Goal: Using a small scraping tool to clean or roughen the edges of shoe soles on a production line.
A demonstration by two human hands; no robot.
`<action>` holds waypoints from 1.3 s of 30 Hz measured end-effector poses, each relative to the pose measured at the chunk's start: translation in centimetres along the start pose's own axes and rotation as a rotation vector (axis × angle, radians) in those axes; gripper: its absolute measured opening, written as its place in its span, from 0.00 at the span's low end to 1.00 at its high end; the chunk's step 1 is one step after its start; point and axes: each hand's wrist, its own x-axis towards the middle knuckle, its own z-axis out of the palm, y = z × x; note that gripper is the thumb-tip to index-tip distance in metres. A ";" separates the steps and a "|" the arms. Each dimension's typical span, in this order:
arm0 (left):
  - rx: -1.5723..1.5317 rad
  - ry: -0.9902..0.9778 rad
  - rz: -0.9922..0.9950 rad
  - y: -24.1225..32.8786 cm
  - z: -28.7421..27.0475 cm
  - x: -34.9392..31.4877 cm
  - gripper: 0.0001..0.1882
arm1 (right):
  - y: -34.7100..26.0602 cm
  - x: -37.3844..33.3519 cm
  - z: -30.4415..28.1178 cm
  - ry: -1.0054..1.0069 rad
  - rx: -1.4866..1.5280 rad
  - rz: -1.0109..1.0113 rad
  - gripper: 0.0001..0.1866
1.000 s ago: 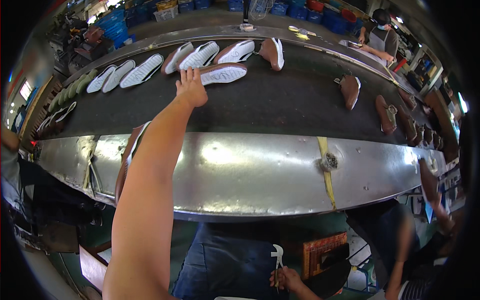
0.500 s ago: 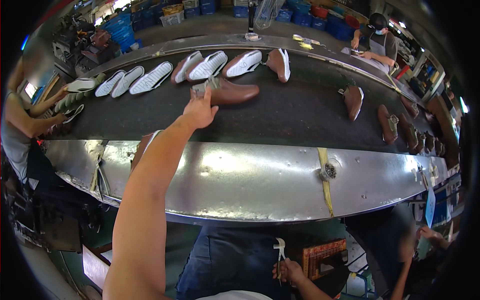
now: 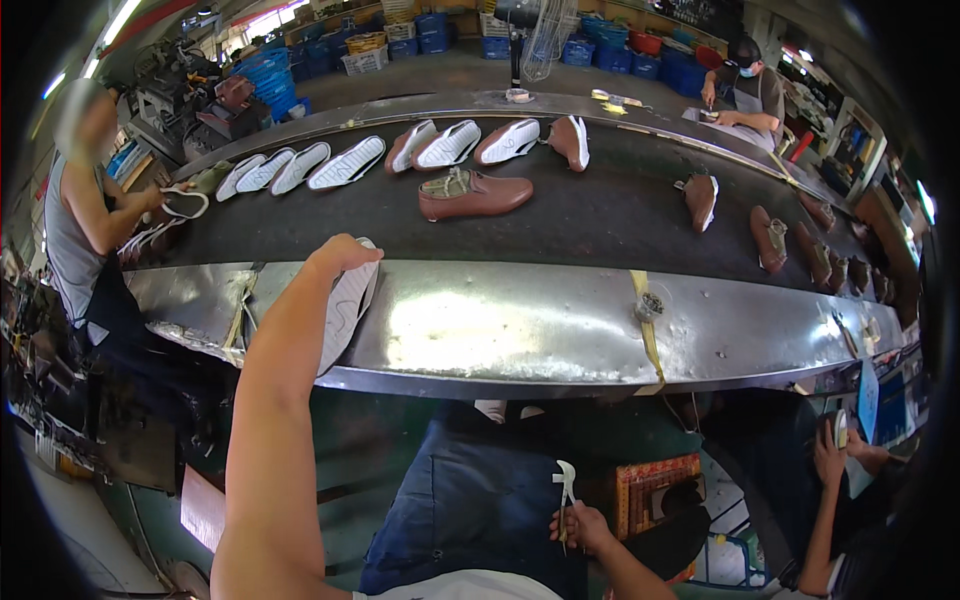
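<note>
My left hand (image 3: pixel 345 252) is closed on the far end of a shoe (image 3: pixel 344 312) above the metal ledge. The shoe's white ridged sole faces up; my forearm hides part of it, and most of my fingers are out of sight behind it. Low in front of my lap, my right hand (image 3: pixel 582 526) grips a claw hammer (image 3: pixel 566 478) with its pale head up. A brown lace-up shoe (image 3: pixel 478 196) rests upright on the dark belt, beyond my left hand. Farther back, several shoes (image 3: pixel 346 164) lie with white soles up.
The metal ledge (image 3: pixel 520 330) runs along my side of the belt, with a small tub of tacks (image 3: pixel 649 306) on it. More brown shoes (image 3: pixel 769 240) stand at the right. Co-workers are at the left (image 3: pixel 85 190), far right (image 3: pixel 755 95) and near right (image 3: pixel 828 455).
My left hand has let go of the brown lace-up shoe on the belt and come back toward me, taking hold of the shoe at the ledge. The hammer stays in my right hand.
</note>
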 end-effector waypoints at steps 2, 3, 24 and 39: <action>-0.044 0.006 0.010 -0.8 -0.2 -1.3 0.43 | 0.9 -0.9 0.9 0.006 -0.026 -0.010 0.35; -0.080 -0.006 0.011 -0.9 -0.2 -2.2 0.41 | 1.6 -1.2 1.5 0.019 -0.037 -0.014 0.34; -1.432 -0.425 0.474 -8.3 23.4 -42.0 0.38 | -1.1 -12.5 19.7 -0.064 -0.851 -0.455 0.16; -1.009 -0.228 0.793 -9.2 22.5 -41.2 0.29 | -4.4 -10.1 22.5 -0.198 -0.684 -0.021 0.14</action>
